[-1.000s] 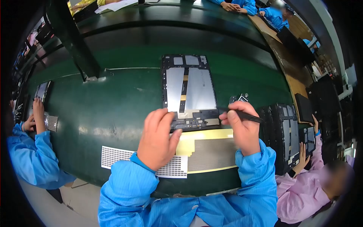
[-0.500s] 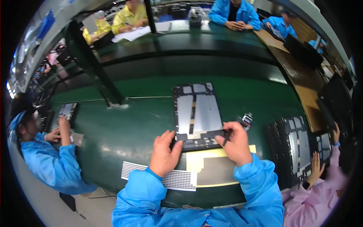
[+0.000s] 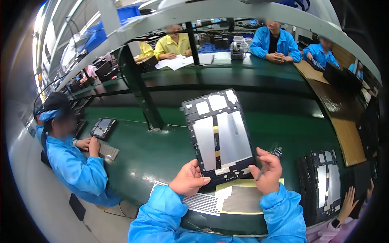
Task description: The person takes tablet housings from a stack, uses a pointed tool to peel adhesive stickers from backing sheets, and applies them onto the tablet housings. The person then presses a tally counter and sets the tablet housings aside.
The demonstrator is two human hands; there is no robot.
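A tablet chassis [image 3: 235, 133] with silver battery panels and a black frame is tilted up over the green table. My left hand [image 3: 188, 178] grips its lower left corner, thumb on the front. My right hand [image 3: 269, 172] is closed by the lower right corner, with a thin stick-like tool [image 3: 261, 172] between its fingers; its exact kind is unclear. Beneath the chassis lie a white sheet of small dark labels [image 3: 202, 203] and a yellow-edged sheet [image 3: 247, 198]. A small metallic object [image 3: 277, 152] rests beyond my right hand.
Several similar chassis [image 3: 320, 182] stand stacked at the right, near a co-worker's hand [image 3: 347, 202]. At the left, a person in blue [image 3: 77, 158] works beside another device [image 3: 103, 128]. A dark green post [image 3: 139, 93] rises from the table [image 3: 162, 150]; more people sit across it.
The chassis has been raised off the table and tilted up, with my left hand now gripping its corner. My view has shifted upward. The person at the left has moved their hands off the device.
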